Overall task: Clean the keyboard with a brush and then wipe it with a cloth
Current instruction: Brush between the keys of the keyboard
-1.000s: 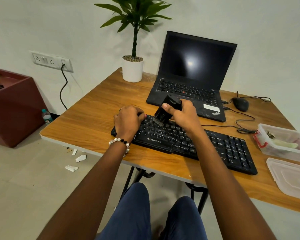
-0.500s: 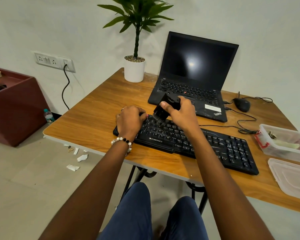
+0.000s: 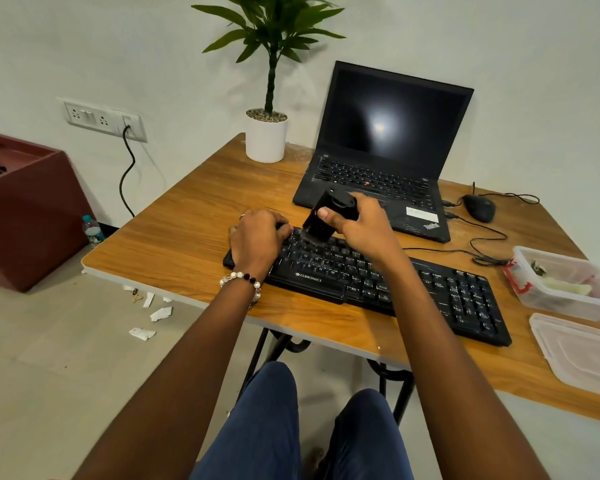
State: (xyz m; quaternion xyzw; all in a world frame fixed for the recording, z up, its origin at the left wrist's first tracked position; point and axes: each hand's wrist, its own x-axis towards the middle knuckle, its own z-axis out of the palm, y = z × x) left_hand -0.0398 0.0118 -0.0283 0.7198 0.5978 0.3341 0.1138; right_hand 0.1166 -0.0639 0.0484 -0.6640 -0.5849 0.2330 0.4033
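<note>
Your wooden table [image 3: 194, 244] fills the middle of the view, with the open black laptop [image 3: 385, 150] at its far side and the black keyboard [image 3: 430, 292] lying slantwise in front of it, near your edge. Both your forearms reach forward from the bottom of the view, over your knees, and meet at the keyboard's left part. Your left hand [image 3: 257, 237], a bead bracelet [image 3: 241, 278] at its wrist, lies knuckles-up on the keyboard's left end, fingers curled down over the far edge, holding it in place. Your right hand [image 3: 361, 226] is closed around the black brush [image 3: 326, 216], thumb across its near face, fingers wrapped behind. The brush tilts to the left, and its bristles touch the upper key rows just right of your left hand. At the right of the table stand a clear plastic box [image 3: 565, 282] and, nearer you, its lid [image 3: 579, 351]. A black mouse [image 3: 478, 207] sits beside the laptop, and a potted plant [image 3: 267, 133] at the far left corner.
</note>
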